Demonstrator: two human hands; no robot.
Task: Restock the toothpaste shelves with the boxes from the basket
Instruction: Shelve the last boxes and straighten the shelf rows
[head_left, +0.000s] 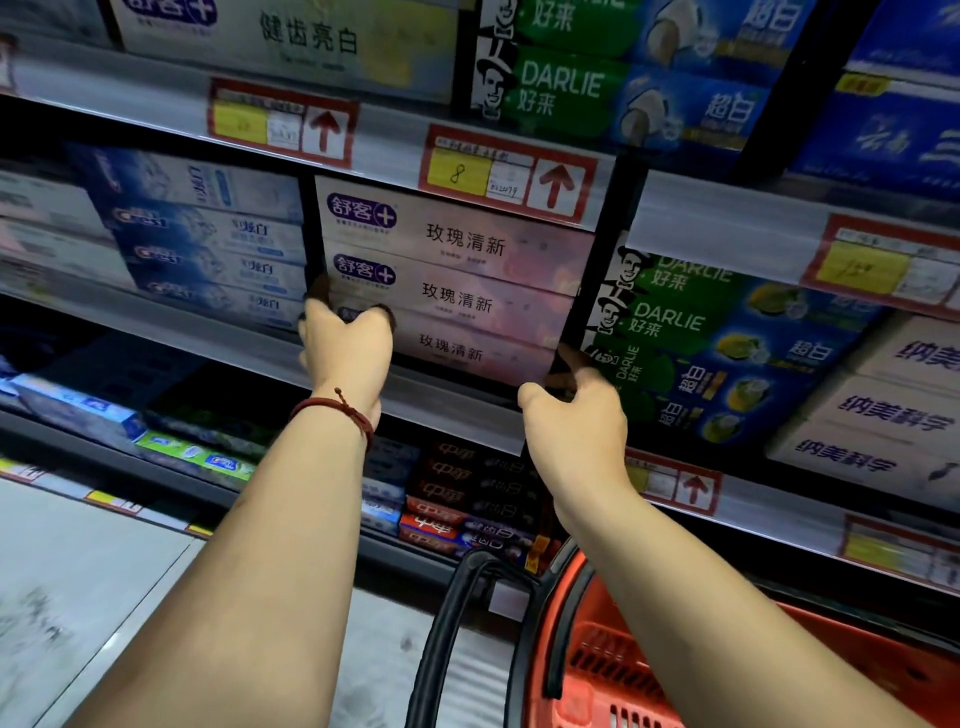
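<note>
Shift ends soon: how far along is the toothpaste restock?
Done: two pink cardboard toothpaste boxes stacked. In hand: the left hand grips the bottom pink box at its left end; the right hand touches the right end. Left: unclear; no boxes show in the red plastic basket.

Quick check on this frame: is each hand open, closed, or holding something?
Left hand: grips the left end of the lowest pink box.
Right hand: fingers at that box's right end; grip cannot be told.

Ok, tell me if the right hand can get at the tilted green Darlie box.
Probably yes. The right hand is at the right end of the lowest pink box, just beside the tilted Darlie box, whose front is uncovered at the shelf edge.
</note>
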